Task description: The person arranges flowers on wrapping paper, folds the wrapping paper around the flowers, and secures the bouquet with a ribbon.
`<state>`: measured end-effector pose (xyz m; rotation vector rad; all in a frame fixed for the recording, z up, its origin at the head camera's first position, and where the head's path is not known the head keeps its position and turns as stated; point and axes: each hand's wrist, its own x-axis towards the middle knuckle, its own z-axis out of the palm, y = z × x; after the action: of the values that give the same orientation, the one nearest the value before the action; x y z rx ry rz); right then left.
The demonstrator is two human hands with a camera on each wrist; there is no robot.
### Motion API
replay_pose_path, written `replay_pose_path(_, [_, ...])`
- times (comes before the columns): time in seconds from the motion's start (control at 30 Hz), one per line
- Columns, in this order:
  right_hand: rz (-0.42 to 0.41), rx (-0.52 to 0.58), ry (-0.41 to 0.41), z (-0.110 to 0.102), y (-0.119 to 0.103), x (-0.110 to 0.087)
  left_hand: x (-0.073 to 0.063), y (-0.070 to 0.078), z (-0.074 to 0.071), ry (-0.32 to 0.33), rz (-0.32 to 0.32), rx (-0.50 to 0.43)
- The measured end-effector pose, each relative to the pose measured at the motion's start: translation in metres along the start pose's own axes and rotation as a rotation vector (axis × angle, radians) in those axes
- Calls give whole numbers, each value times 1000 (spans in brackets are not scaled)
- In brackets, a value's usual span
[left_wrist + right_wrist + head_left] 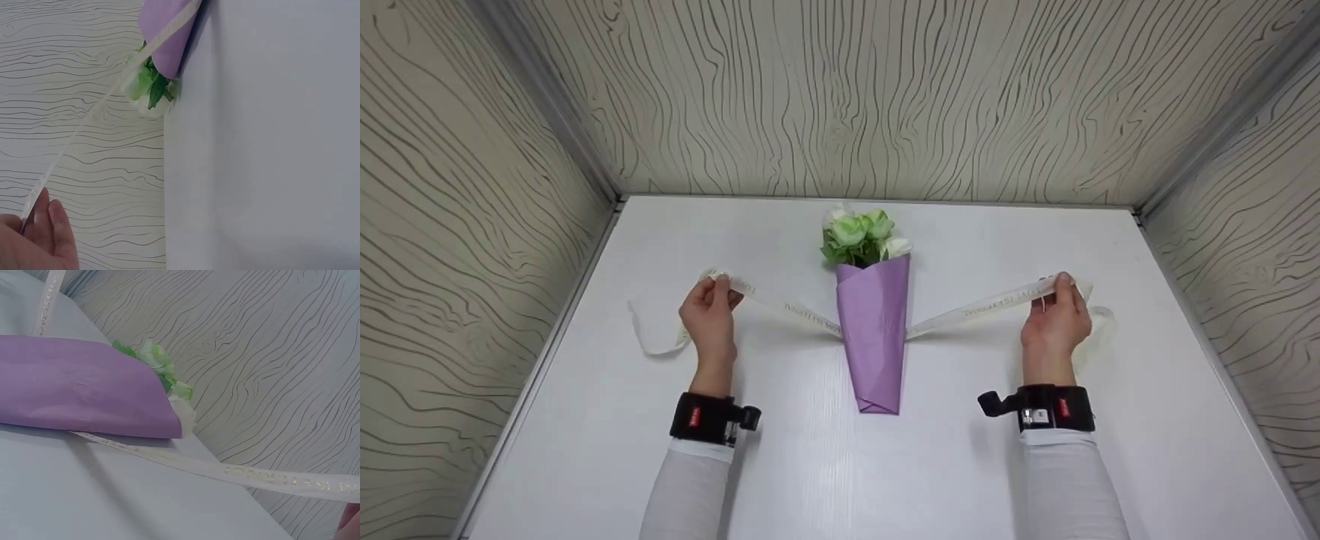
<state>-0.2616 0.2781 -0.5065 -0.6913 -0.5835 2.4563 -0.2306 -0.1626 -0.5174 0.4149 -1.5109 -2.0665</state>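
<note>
A bouquet [874, 330] of white and pale green flowers, wrapped in purple paper, lies on the white table with its blooms toward the back wall. A cream ribbon [975, 309] with gold lettering passes beneath the wrapped stems and rises to both sides. My left hand [710, 315] pinches the ribbon on the left between thumb and fingers; its loose end hangs beyond that hand. On the right, my right hand [1056, 322] pinches the other length, with a tail trailing behind it. In the right wrist view the purple wrapping [84, 388] sits between the two ribbon lengths.
The white table [810, 480] meets walls with a wavy wood-line pattern [840, 97] at the back and both sides. Black straps with small cameras [709, 418] circle both wrists.
</note>
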Motion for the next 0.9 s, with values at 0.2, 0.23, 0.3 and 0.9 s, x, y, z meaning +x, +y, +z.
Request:
replay_pose_path(0.2, [-154, -306, 105, 19, 0, -10, -5, 9, 19, -39, 20, 5])
replay_pose_path(0.23, [-175, -360, 104, 21, 1, -11, -6, 10, 22, -45, 16, 11])
replay_pose_path(0.3, [-206, -443, 86, 25, 2, -13, -8, 13, 28, -60, 10, 24])
replay_pose_path(0.9, [-490, -754, -579, 78, 14, -58, -21, 37, 85, -285, 64, 145])
